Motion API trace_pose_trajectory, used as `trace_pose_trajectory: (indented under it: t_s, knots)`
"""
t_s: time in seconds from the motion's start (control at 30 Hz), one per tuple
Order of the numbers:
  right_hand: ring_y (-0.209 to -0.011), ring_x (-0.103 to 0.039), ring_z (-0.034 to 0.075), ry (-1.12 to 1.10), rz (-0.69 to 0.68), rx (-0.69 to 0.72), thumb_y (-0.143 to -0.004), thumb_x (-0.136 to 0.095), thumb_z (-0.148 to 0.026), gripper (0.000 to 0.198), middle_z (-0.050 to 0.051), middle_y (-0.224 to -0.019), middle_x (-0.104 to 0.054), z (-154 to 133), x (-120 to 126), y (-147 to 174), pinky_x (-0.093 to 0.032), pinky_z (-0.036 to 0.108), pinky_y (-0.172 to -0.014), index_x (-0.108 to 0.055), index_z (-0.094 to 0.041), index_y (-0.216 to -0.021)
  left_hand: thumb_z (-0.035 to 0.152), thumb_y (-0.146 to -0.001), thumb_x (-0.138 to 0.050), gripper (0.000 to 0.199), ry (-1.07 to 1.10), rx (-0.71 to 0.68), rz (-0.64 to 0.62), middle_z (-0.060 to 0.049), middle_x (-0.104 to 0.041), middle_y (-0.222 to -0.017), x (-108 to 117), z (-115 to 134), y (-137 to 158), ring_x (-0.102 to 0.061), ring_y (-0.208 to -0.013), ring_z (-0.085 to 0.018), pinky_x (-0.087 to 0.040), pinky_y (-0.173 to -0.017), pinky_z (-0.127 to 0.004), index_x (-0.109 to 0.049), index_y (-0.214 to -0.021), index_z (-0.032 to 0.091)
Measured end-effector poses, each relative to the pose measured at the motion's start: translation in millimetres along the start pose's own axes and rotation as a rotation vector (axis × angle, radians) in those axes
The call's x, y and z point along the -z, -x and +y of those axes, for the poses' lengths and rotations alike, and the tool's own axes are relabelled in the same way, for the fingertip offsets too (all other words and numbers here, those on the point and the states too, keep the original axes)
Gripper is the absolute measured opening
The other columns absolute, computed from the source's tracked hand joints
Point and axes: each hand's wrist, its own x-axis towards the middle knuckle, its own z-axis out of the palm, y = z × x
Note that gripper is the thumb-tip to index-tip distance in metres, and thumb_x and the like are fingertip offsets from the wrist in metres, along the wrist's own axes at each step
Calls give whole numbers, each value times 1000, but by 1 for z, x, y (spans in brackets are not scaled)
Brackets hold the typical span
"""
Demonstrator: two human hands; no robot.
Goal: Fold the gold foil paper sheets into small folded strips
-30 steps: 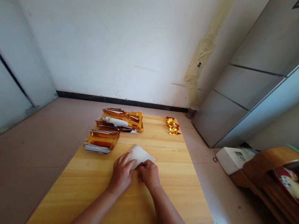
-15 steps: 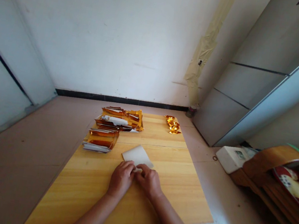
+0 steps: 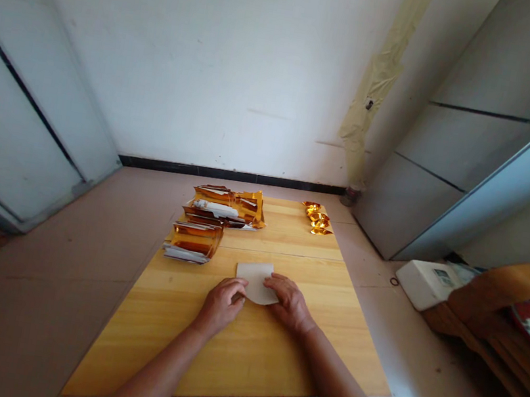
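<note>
A small whitish sheet of paper (image 3: 255,282) lies on the wooden table in front of me, its near edge curved up between my hands. My left hand (image 3: 223,302) pinches the paper's left side near the lower corner, fingers bent. At the right side, my right hand (image 3: 293,303) grips the paper's edge, with fingers over its top face and the thumb by the near corner. The thumb tips are partly hidden.
Stacks of gold foil sheets with white paper (image 3: 193,241) lie at the table's (image 3: 163,349) back left. Several folded gold foil pieces (image 3: 318,218) sit at the back right. Beyond are a wall, a grey refrigerator (image 3: 426,183) and a white box (image 3: 424,285).
My hands have moved apart from the paper's near corner to its two sides. The paper has turned and now lies squarer to me, with its near edge curved. The view has shifted slightly left.
</note>
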Motion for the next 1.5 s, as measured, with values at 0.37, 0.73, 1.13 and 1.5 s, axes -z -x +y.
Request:
trace_pose_trajectory:
  t_s: [0.37,0.73,1.13,1.5]
  knots:
    - [-73,-61,15,-296,149,-403,-81,-51,-30,25,1,-81,-69,-10,-8,-18,-44,23,-68,-63,-21,-101,27,-76,-50,11,37,265,59,3,-61,-61,-2,-4,-18,-56,-59,-13,-38,-58,-21,-59,-76,21]
    - [-86,-58,19,215,280,-572,-83,-51,-24,39,8,-89,-66,-21,-29,-35,-37,27,-76,-52,-16,-121,30,-87,-41,19,-464,401,29,-4,-67,-77,-8,14,-35,-59,-67,-18,-23,-52,-24,-58,-90,23]
    - [-79,-60,17,475,97,-624,-87,-49,-27,36,6,-83,-66,-22,-24,-42,-32,27,-73,-49,-17,-121,29,-87,-48,51,-386,340,115,-4,-69,-95,-12,10,-21,-63,-84,-16,-42,-68,-24,-37,-136,26]
    - [-74,-59,16,601,-2,-587,-90,-45,-27,15,5,-77,-66,-18,-26,-46,-30,26,-68,-57,-20,-97,23,-86,-46,24,-584,149,-11,-5,-65,-93,-4,14,-10,-57,-91,-19,-43,-81,-29,-65,-101,23]
